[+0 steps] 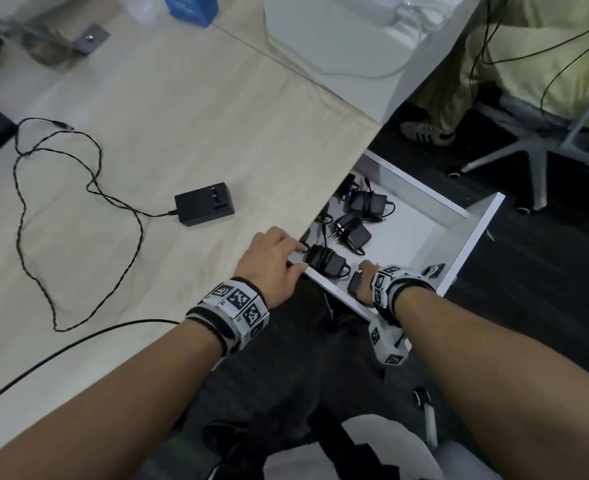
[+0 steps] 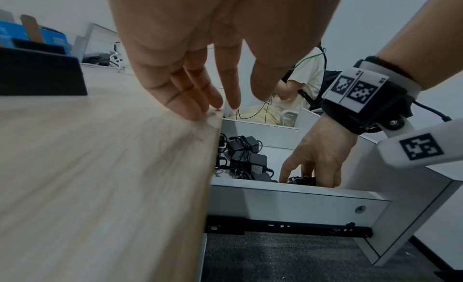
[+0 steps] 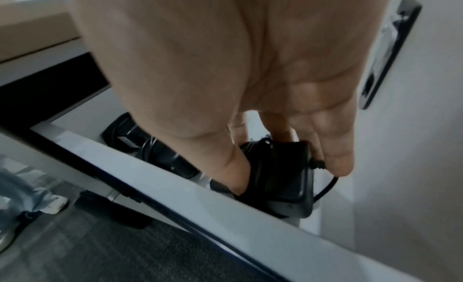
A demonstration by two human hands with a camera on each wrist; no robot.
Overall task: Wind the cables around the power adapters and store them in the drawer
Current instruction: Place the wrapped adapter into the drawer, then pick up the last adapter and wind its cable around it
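Observation:
A black power adapter (image 1: 204,203) lies on the wooden desk (image 1: 182,116), its cable (image 1: 23,209) sprawled in loose loops to the left. Below the desk edge a white drawer (image 1: 473,237) stands open and holds several wound adapters (image 1: 324,260). My left hand (image 1: 279,258) rests with straight fingers on the desk edge (image 2: 213,116) and holds nothing. My right hand (image 1: 367,271) is down inside the drawer at its near wall (image 3: 175,179). Its thumb and fingers pinch a wound adapter (image 3: 280,177), which sits low in the near corner.
A dark flat phone-like object (image 1: 433,270) lies in the drawer's right corner. A blue box (image 1: 189,8) and a white unit (image 1: 331,29) stand at the desk's back. A thick black cable (image 1: 78,344) crosses the near desk. A chair base (image 1: 535,157) and another person's foot (image 1: 424,131) are beyond the drawer.

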